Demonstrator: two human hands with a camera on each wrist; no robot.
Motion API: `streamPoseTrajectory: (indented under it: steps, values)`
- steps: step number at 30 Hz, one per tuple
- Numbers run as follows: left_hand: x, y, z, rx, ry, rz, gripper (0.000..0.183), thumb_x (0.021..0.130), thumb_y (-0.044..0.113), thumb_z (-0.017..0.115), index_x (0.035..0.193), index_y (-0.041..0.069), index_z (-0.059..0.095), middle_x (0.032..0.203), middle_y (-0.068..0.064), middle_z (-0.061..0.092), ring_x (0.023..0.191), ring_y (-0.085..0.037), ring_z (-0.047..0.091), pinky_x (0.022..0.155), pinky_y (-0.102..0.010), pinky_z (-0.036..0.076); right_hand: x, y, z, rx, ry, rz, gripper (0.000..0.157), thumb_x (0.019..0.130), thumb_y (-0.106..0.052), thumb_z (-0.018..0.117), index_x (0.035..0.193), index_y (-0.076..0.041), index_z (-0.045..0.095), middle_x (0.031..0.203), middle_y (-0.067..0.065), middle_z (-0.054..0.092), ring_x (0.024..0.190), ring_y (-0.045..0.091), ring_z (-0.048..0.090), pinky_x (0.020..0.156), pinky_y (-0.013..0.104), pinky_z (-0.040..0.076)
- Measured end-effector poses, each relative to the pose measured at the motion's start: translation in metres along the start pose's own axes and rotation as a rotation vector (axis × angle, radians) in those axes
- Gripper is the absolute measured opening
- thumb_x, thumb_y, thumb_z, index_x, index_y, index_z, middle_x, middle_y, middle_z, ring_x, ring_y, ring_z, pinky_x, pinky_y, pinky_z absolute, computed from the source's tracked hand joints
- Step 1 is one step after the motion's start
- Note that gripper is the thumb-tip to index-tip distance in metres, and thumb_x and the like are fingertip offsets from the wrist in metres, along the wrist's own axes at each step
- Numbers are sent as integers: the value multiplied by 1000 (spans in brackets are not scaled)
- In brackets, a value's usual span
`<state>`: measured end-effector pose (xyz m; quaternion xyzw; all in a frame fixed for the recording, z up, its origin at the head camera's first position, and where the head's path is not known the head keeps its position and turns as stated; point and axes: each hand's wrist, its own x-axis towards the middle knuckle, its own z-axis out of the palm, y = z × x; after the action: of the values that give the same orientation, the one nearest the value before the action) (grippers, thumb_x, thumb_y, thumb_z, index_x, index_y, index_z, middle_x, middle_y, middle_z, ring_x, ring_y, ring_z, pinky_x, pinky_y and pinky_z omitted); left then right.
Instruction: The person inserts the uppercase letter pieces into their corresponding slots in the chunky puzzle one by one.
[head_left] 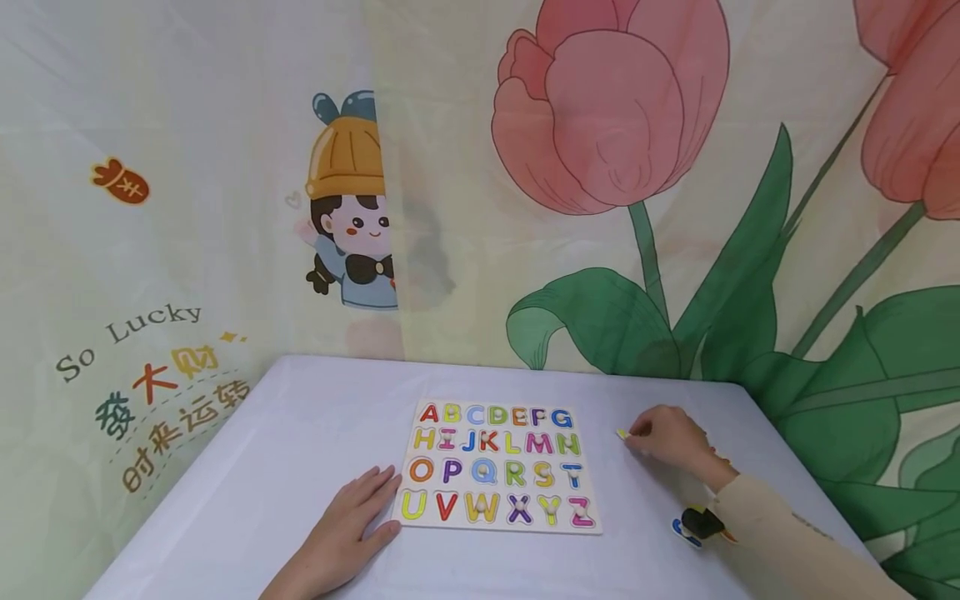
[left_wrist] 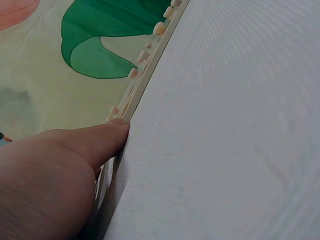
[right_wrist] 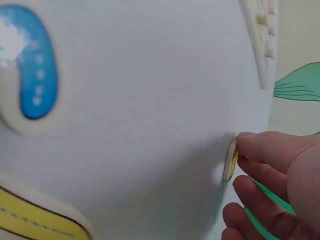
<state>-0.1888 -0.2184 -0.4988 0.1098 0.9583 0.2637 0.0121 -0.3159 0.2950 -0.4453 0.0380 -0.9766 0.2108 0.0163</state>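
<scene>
While the L hand (head_left: 337,531) rests just L of the letter board (head_left: 498,527), thumb touching its edge, its fingers lie fairly straight & loose, clamped on nothing; prob. only steadying the board, I'd judge. L wrist view hides most of those fingers behind the thumb, so can't tell how hard they press.

Board lies flat on the table (head_left: 315,433). Knobs (head_left: 483,472) show on some letters, e.g. Q & S; none I can make out on O, P or V, so unclear which spots hold a pc.

R of the board, apart from it, is a small yellow pc. (head_left: 622,434), pinched btwn thumb & forefinger of the R hand (head_left: 667,437); other fingers bent, off the pc. Step in hand looks like taking up that pc. It's near edge-on in R wrist view & mostly covered in head view: letter unreadable, & can't tell if it's off the table. Next move prob. calls for a firm pinch, turning the pc. to suit, then a carry L to the board.

Farther R of the board, loose pcs. (head_left: 687,533) sit partly under the sleeve (head_left: 810,542), shapes unclear; R wrist view cuts off a blue one (right_wrist: 40,75).
</scene>
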Motion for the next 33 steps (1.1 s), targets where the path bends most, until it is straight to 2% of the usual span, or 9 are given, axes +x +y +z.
streamPoseTrajectory:
  steps: [6, 10, 12, 17, 20, 26, 33]
  values:
    - [0, -1, 1, -4, 2, 2, 69, 100, 51, 70, 161, 27, 50, 170, 7, 39, 161, -29, 27, 126, -64, 29, -1, -1, 2, -20, -23, -9, 18, 90, -23, 85, 97, -6, 81, 92, 3, 74, 81, 19, 62, 69, 36, 57]
    - [0, -2, 1, -4, 10, 18, 68, 101, 51, 69, 161, 26, 50, 170, 6, 39, 161, -30, 28, 126, -64, 29, -1, -2, -6, 4, -61, -66, 16, 92, -19, 83, 100, -5, 81, 90, 2, 72, 78, 19, 61, 65, 33, 56]
    - [0, -2, 0, 0, 15, 30, 68, 101, 50, 69, 161, 25, 50, 170, 6, 40, 161, -30, 28, 126, -63, 29, 2, -2, -9, -14, -76, -132, 13, 92, -16, 83, 101, -7, 82, 89, 0, 70, 78, 17, 60, 66, 31, 56]
    - [0, -2, 0, 4, 23, 43, 68, 101, 48, 69, 161, 23, 50, 169, 4, 40, 160, -30, 29, 127, -62, 29, 14, 5, -15, -151, -79, -385, 14, 87, -11, 89, 100, -14, 85, 88, -7, 66, 84, 13, 62, 74, 27, 59]
    - [-1, -3, 1, -2, 15, 34, 68, 101, 49, 70, 161, 24, 50, 170, 5, 40, 160, -30, 28, 127, -63, 29, 20, 9, -17, -183, -92, -464, 17, 85, -11, 90, 101, -16, 86, 89, -9, 66, 85, 11, 63, 76, 24, 61]
    - [-1, -3, 2, -11, 5, 26, 68, 101, 50, 69, 161, 25, 49, 170, 5, 39, 161, -30, 27, 127, -63, 27, 23, 15, -17, -126, -136, -441, 16, 85, -11, 90, 99, -18, 86, 89, -10, 64, 83, 8, 61, 73, 21, 59]
    - [0, -2, 0, -20, 3, 23, 68, 101, 51, 69, 161, 25, 49, 170, 5, 39, 161, -30, 27, 127, -64, 27, 20, 20, -14, -34, -137, -420, 14, 88, -12, 87, 101, -16, 86, 88, -10, 66, 84, 8, 60, 72, 22, 58]
